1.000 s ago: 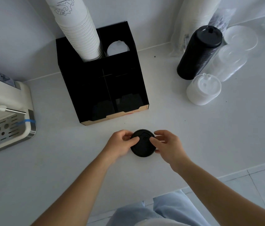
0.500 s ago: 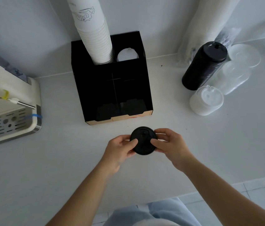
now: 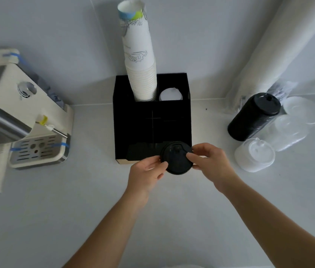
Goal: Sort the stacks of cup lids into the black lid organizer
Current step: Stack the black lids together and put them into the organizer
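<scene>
I hold a short stack of black lids (image 3: 176, 159) between both hands, just above the front right edge of the black lid organizer (image 3: 133, 120). My left hand (image 3: 146, 176) grips its left rim and my right hand (image 3: 212, 164) its right rim. A tall stack of white paper cups (image 3: 140, 60) stands in the organizer's back left slot; white lids (image 3: 170, 94) sit in the back right slot. At the right lie a long black lid stack (image 3: 253, 118), a white lid stack (image 3: 254, 154) and clear lids (image 3: 290, 130).
A cream coffee machine (image 3: 17, 120) with a drip tray stands at the left, close to the organizer. A bagged sleeve of cups (image 3: 280, 49) leans on the wall at the back right. The white counter (image 3: 75, 209) is bare in front of me.
Both hands have lifted the black lids off the counter and carried them forward to the organizer's front edge. The camera has tilted up, showing more of the wall.
</scene>
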Demonstrator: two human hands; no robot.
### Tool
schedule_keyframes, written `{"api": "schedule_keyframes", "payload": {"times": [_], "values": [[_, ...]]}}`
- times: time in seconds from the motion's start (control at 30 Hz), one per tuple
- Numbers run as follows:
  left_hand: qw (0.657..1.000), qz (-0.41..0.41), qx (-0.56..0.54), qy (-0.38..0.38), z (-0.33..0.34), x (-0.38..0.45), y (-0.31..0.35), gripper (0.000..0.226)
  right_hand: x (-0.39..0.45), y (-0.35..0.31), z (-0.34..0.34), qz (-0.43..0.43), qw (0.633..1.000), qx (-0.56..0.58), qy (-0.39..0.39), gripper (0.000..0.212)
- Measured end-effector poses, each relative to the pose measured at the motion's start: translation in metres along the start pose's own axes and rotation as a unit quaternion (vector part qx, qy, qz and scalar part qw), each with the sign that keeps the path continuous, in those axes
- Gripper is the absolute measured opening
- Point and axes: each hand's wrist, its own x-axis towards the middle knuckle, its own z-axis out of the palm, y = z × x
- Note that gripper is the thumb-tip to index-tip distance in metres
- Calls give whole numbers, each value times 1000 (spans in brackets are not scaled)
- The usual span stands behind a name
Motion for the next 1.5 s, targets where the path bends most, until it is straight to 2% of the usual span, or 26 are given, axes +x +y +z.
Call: {"api": "schedule_keyframes", "payload": {"times": [0.1,0.23,0.4,0.5,0.6,0.63,0.7,0.83,0.97,1.23,1.33,1.5], "values": [[999,2,-13,29,8,6,7,20,16,-16,1,-32,998,-55,-7,9],[997,-16,-21,69,21,16,13,31,42,-37,5,-70,985,-159,-20,17],[993,-45,-55,93,31,25,19,15,73,-57,13,-100,950,-286,-75,27],[990,-91,-62,91,34,31,19,26,87,-63,20,-112,928,-345,-90,30],[975,-154,-140,76,39,36,19,16,93,-67,26,-117,913,-380,-97,37],[968,-168,-170,72,40,37,19,18,95,-68,28,-118,907,-391,-101,38],[956,-189,-215,69,41,37,21,34,98,-68,32,-112,897,-412,-116,42],[933,-211,-284,68,44,39,27,43,102,-68,40,-76,886,-435,-141,51],[919,-212,-325,69,45,45,29,48,104,-67,46,-38,889,-431,-150,47],[915,-231,-316,95,47,60,39,60,112,-49,65,7,904,-404,-141,39],[920,-233,-307,78,48,61,44,67,114,-42,67,16,918,-377,-121,34],[929,-244,-272,64,47,64,49,77,114,-32,69,14,916,-385,-113,35]]}}
